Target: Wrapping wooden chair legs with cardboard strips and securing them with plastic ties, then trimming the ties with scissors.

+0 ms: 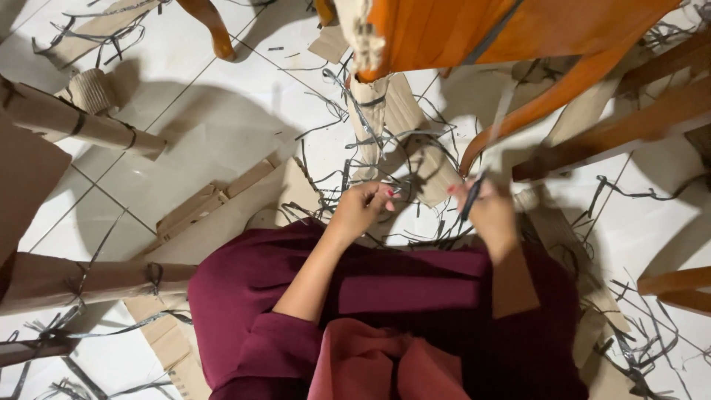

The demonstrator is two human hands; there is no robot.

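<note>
My left hand (363, 207) pinches a thin black strap (404, 194) just below a cardboard-wrapped chair leg (392, 122). A dark slim tool (471, 196), maybe scissors or a pen, sticks up out of my right hand (489, 211), which is closed around it. The two hands are close together over my maroon lap (385, 296). Black straps tangle around the wrapped leg. The orange wooden chair (518, 30) stands above the hands, its seat near the frame's top.
Cardboard rolls (81, 122) and flat cardboard pieces (215, 204) lie on the white tiled floor at left. Loose black strap offcuts (637, 333) litter the floor on both sides. More wooden chair legs (629, 126) cross at right.
</note>
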